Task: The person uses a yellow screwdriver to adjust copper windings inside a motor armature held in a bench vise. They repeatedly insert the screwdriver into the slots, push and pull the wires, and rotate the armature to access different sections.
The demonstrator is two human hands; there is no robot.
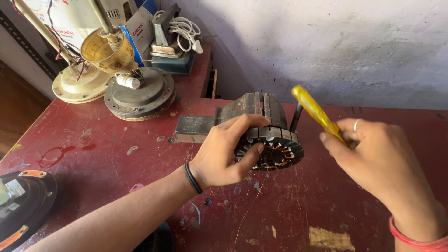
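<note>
The left hand (pixel 223 156) is clamping around a round motor stator (pixel 270 148), fingers curled over its top rim and the thumb pressing its face, while the stator is sitting at the jaws of a bench vise (pixel 247 112) near the back of the red counter (pixel 93 163). The stator is looking like a stack of steel plates with copper windings in its slots, so it is probably handling as heavy and rigid for its size; the outer steel rim is the safe place to take hold, while the thin copper wire and its insulation are likely fragile and easy to nick. The right hand (pixel 378 163) is closing around a yellow-handled tool (pixel 315 111), raised beside the stator and not touching it. The tool's working end is hiding inside the palm and the handle is blurring, so its kind is hard to tell. Whether the vise is actually gripping the stator is hidden behind the left hand. Old fan motor housings (pixel 140 93) are sitting at the counter's far left, one partly cut off by the frame edge.
</note>
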